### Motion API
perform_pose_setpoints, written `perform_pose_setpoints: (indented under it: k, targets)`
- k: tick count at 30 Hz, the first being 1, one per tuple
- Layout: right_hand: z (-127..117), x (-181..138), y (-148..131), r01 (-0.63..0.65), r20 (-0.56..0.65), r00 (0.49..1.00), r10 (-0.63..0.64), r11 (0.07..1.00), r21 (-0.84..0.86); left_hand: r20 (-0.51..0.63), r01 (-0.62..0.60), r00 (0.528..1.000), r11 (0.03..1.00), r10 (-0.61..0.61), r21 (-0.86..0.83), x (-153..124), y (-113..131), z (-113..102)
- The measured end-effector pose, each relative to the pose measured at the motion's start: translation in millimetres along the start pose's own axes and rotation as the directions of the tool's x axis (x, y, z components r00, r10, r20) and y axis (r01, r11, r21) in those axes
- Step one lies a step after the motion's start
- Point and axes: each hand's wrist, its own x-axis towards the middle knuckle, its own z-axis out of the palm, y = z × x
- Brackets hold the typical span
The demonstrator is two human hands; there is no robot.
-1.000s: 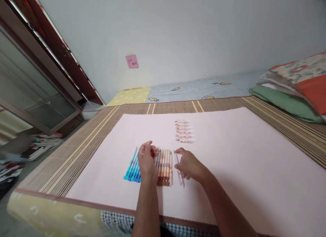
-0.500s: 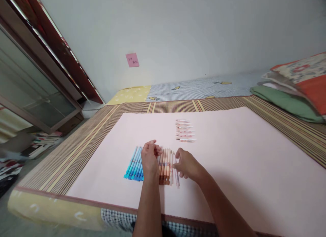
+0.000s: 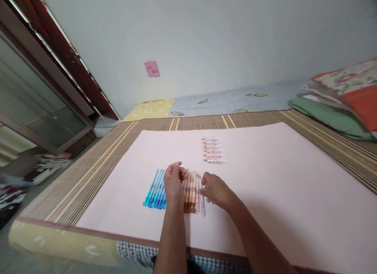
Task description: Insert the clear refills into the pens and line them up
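Note:
A row of pens lies side by side on the pink sheet. Blue pens are at its left, brown-to-cream pens in the middle, and pale pinkish pens at its right end. My left hand hovers over the middle of the row, its fingers loosely curled and apart, with no pen seen in it; it hides part of the row. At the right end, my right hand has thumb and fingers at the outermost pale pen, apparently pinching it. Farther back lie several slim, pale patterned pens in a stack of horizontal lines.
The sheet rests on a striped mat over a bed. A green folded cloth and an orange floral cushion are at the right. A pink note sticks to the wall. A glass-paned door stands at the left.
My right hand and the outermost pale pen have shifted slightly left, closing the gap to the row. My left hand has stayed almost still.

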Motion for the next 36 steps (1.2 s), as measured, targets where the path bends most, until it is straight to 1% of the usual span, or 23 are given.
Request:
perform_pose_setpoints:
  k: [7, 11, 18, 25, 31, 33, 34, 36]
  targets:
    - [-1.4, -1.8, 1.2, 0.035, -0.077, 0.996, -0.041, 0.997, -0.068, 0.014, 0.000, 1.000, 1.000, 0.000, -0.007, 0.3, -3.0, -0.4]
    - [-3.5, -1.3, 1.9, 0.040, -0.088, 0.995, -0.049, 0.994, -0.101, 0.009, 0.000, 1.000, 1.000, 0.000, -0.016, 0.6, -3.1, -0.2]
    - [3.1, 1.5, 4.1, 0.053, -0.125, 0.989, -0.081, 0.975, -0.216, 0.005, 0.009, 1.000, 1.000, -0.009, -0.013, 0.9, -2.3, 0.9]
    - [-6.4, -3.5, 0.6, 0.017, -0.140, 0.989, -0.054, 0.967, -0.254, 0.008, 0.007, 1.000, 1.000, -0.007, -0.010, 0.5, -2.4, 0.8]
    - [-6.4, -4.5, -0.7, 0.016, -0.135, 0.989, -0.058, 0.955, -0.296, 0.010, 0.010, 1.000, 1.000, -0.010, -0.015, 0.5, -2.3, 0.7]
    - [-6.5, -3.3, 1.0, 0.013, -0.143, 0.988, -0.054, 0.963, -0.269, 0.007, 0.010, 1.000, 1.000, -0.010, -0.015, 1.0, -2.7, 0.3]
    - [-6.4, -2.5, 2.0, 0.016, -0.138, 0.989, -0.048, 0.974, -0.224, 0.008, 0.011, 1.000, 1.000, -0.011, -0.013, 1.2, -2.9, 0.2]
    - [-5.5, -0.7, 3.5, 0.018, -0.087, 0.996, -0.024, 0.998, -0.067, 0.011, 0.014, 1.000, 1.000, -0.014, -0.005, 1.4, -3.3, 0.2]
